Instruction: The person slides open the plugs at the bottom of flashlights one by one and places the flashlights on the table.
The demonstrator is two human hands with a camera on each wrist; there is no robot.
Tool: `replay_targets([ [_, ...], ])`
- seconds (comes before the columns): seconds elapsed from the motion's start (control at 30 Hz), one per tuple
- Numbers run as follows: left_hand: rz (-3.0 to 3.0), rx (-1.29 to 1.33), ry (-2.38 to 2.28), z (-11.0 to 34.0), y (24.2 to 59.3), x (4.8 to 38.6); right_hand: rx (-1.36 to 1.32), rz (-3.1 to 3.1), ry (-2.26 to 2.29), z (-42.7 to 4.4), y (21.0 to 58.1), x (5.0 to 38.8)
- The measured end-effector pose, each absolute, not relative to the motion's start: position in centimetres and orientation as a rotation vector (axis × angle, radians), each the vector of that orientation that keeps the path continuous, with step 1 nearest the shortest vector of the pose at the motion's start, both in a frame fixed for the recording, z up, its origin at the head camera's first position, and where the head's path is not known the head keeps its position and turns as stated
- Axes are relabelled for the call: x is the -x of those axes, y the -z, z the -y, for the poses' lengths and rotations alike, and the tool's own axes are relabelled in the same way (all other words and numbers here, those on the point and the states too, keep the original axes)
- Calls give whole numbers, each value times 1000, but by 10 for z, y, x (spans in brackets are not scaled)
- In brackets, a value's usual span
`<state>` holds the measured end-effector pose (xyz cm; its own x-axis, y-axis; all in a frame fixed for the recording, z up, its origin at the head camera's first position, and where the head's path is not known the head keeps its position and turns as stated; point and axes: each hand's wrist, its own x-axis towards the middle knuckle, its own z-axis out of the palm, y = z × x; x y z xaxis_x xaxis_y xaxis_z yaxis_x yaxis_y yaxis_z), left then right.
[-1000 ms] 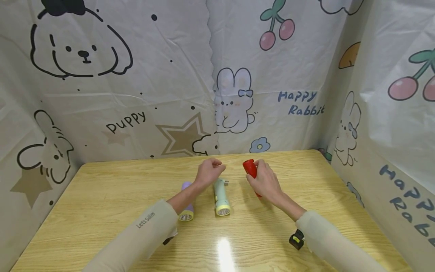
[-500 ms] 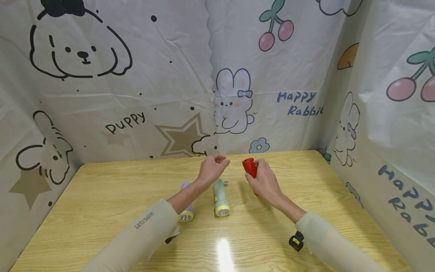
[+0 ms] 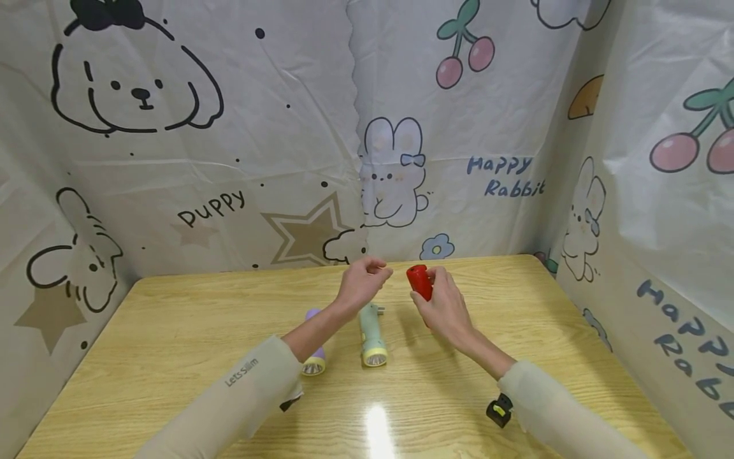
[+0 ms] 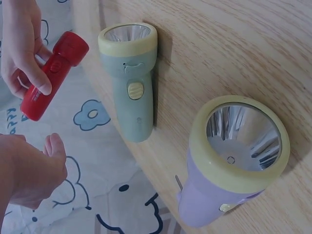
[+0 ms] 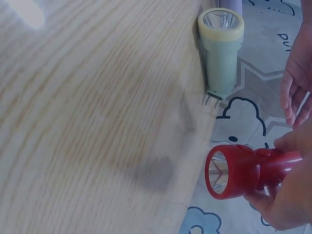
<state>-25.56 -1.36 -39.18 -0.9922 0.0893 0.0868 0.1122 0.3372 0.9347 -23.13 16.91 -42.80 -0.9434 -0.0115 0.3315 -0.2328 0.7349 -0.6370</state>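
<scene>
My right hand (image 3: 446,306) grips a red flashlight (image 3: 420,282) by its body, held above the table with a shadow below. In the right wrist view the red flashlight's lens end (image 5: 234,171) sticks out from my fingers. My left hand (image 3: 361,284) hovers to its left, fingers loosely bent and holding nothing, apart from the flashlight. Below the left hand lies a mint-green flashlight (image 3: 373,338) with a yellow rim and plug prongs. A purple flashlight (image 4: 204,200) with a yellow rim lies left of it, partly hidden by my left forearm in the head view.
The wood-grain table (image 3: 201,331) ends at a printed cloth backdrop (image 3: 287,140) behind and at both sides. A black wrist-worn device (image 3: 499,411) hangs under my right sleeve. A bright glare patch lies on the table's near middle.
My left hand has moved right and slightly farther away, closer to the red flashlight. My right hand has shifted slightly left with the red flashlight. The other two flashlights have stayed put.
</scene>
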Motion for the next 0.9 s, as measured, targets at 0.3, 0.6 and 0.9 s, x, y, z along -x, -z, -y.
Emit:
replay_targets([
  [0.3,2540,212,1859,11,389,255,-193,2612,-1033,-169,427,230],
  [0.6,2533,244,1909,8,382,254,-212,2592,-1032,-168,426,229],
  [0.9,2571,263,1947,4,382,255,-250,2580,-1050,-166,424,226],
])
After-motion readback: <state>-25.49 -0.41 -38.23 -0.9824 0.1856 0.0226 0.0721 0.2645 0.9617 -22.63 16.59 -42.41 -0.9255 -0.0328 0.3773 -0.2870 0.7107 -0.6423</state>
